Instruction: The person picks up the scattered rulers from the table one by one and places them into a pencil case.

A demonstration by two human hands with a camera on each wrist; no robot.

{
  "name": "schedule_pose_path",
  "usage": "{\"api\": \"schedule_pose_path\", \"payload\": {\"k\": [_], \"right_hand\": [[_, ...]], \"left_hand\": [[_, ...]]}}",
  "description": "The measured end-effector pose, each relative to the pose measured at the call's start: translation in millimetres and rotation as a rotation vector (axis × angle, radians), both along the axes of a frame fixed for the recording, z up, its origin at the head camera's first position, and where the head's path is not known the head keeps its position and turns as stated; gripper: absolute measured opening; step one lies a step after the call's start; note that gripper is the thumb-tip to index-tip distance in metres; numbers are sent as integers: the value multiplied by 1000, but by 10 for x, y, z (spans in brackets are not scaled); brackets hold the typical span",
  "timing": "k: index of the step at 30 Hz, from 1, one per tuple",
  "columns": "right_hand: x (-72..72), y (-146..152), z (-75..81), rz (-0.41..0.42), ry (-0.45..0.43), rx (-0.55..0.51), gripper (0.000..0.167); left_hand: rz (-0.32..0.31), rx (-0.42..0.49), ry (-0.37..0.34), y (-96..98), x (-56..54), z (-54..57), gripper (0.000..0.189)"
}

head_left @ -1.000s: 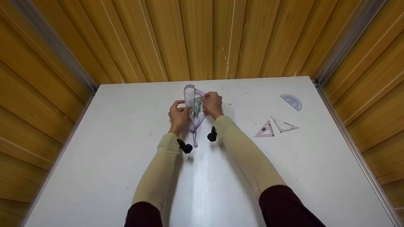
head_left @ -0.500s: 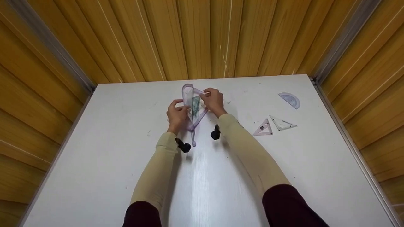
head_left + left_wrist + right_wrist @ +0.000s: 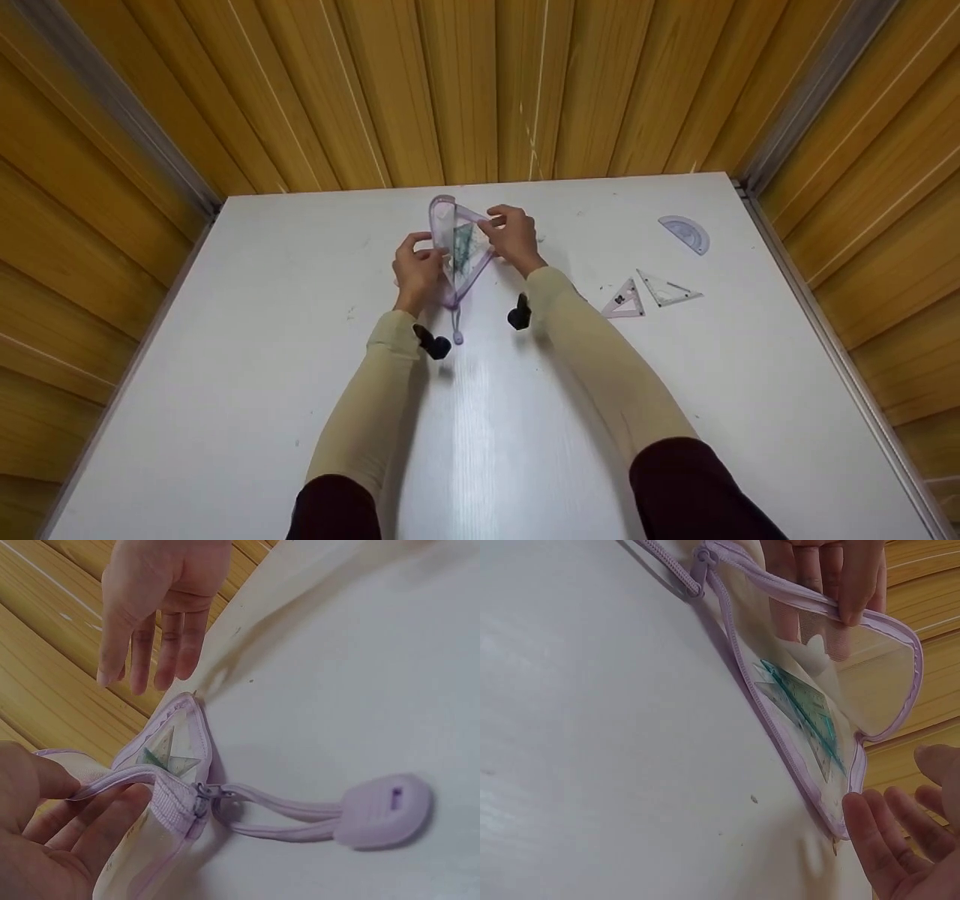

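Observation:
A purple-edged mesh zip pouch (image 3: 473, 281) lies unzipped on the table, its mouth spread. My left hand (image 3: 418, 274) pinches one zipped edge of it between thumb and fingers, lifting that mesh side, as the left wrist view shows. Inside the pouch rest a teal set square (image 3: 802, 701) and a clear set square (image 3: 821, 757), partly overlapping. My right hand (image 3: 514, 236) hovers at the pouch's opposite edge, fingers relaxed and nothing between them. In the right wrist view its fingertips (image 3: 853, 802) are right by the pouch's corner. A zipper pull (image 3: 386, 810) on a cord trails towards me.
To the right on the white table (image 3: 300, 375) lie a pink set square (image 3: 611, 308), a clear set square (image 3: 681, 295) and a bluish protractor (image 3: 686, 231). Yellow wood-look panels (image 3: 420, 90) stand behind the table and at both sides.
My right hand has drawn slightly back to the right from the pouch, its fingers loosening. The left hand keeps its pinch on the edge. The whole head view has shifted a little.

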State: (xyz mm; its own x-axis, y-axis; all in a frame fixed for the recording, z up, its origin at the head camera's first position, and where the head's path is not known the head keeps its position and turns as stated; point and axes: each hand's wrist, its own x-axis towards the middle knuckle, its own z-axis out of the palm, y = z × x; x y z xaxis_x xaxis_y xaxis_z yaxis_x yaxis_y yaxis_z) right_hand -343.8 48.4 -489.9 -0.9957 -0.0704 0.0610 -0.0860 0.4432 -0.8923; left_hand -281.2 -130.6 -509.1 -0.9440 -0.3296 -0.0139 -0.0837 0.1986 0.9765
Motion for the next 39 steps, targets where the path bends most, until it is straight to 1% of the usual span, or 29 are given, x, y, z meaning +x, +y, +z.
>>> {"api": "schedule_pose_path", "payload": {"k": [6,10,14,20,23,31,39], "right_hand": [[8,90,13,19,-17,-25,41],[29,161,29,22,-18,-46,39],[58,241,39,15,-27,-42,39],[98,397,43,-5,10,-29,41],[130,479,68,-25,19,-4,42],[224,675,106,-72,-11,32,44],[394,866,130,-85,0,41,52]], "left_hand": [[-10,33,-6,-10,-12,-2,36],[-3,16,-11,-8,-4,-3,35],[6,-3,-15,-9,12,-9,34],[-13,35,-3,-16,22,-28,33],[-13,40,-8,-12,27,-22,32],[-11,30,-28,-20,45,7,32],[-1,7,-39,-56,46,9,35]]}}
